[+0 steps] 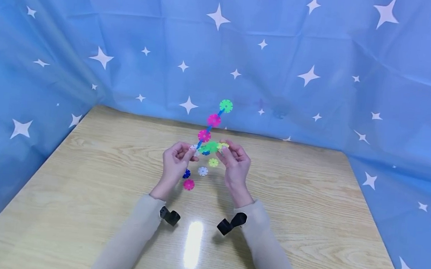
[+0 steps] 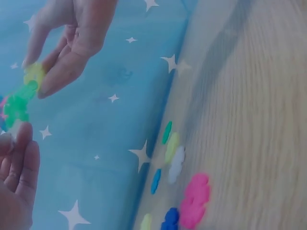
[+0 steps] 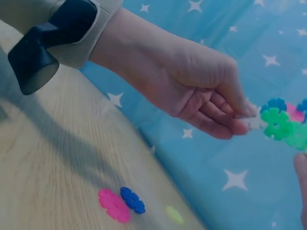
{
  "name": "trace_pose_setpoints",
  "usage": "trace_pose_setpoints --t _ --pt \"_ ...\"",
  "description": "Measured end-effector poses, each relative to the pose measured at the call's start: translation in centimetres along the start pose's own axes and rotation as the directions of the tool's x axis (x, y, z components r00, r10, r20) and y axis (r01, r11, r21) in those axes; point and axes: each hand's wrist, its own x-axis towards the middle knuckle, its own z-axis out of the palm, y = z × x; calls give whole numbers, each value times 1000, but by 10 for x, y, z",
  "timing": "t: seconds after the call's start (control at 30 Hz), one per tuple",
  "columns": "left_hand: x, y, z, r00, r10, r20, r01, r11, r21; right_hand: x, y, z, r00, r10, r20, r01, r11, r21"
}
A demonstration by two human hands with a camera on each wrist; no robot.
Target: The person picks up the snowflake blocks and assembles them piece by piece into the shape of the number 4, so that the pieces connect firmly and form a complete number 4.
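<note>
My left hand (image 1: 176,160) pinches a white notched disc (image 3: 254,122) at the near end of a chain of snowflake discs (image 1: 213,120). From there the chain runs up and away, with pink discs, blue ones set edge-on between them and a green disc (image 1: 226,106) at its far tip. Green discs (image 3: 277,124) branch off beside the white one, toward the right. Between thumb and fingers, my right hand (image 1: 236,165) pinches a yellow disc (image 2: 33,75) that meets these green discs. Both hands hold the pieces above the table.
On the wooden table (image 1: 289,209) below the hands lie loose discs: a pink one (image 1: 189,184), a dark blue one (image 1: 186,174), a white one (image 1: 203,171) and a yellow one (image 1: 213,163). A blue star-patterned curtain (image 1: 267,66) hangs behind the table's far edge.
</note>
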Motion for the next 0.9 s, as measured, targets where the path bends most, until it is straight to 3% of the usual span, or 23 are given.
trace_pose_setpoints --t 0.2,0.37,0.47,0.6,0.7,0.8,0.9 --pt "11 -12 -2 999 16 42 -18 999 30 -3 -2 -6 1000 -18 22 19 999 -35" --pt "16 -9 -2 998 6 63 -9 999 35 -2 -6 -12 990 -40 132 67 977 -201" --pt "16 -10 3 997 35 62 -35 999 -9 0 -11 -15 981 -71 181 123 947 -298" --pt "15 -10 9 997 55 59 -48 991 -122 3 -14 -15 974 -105 200 165 934 -315" --pt "13 -9 13 998 22 64 -7 974 -228 3 -15 -15 971 -119 208 181 933 -310" --pt "10 -8 17 995 -56 88 81 943 -322 4 -17 -15 965 -128 227 197 929 -313" --pt "6 -8 22 982 -146 122 181 915 -361 3 -19 -14 958 -141 252 213 934 -287"
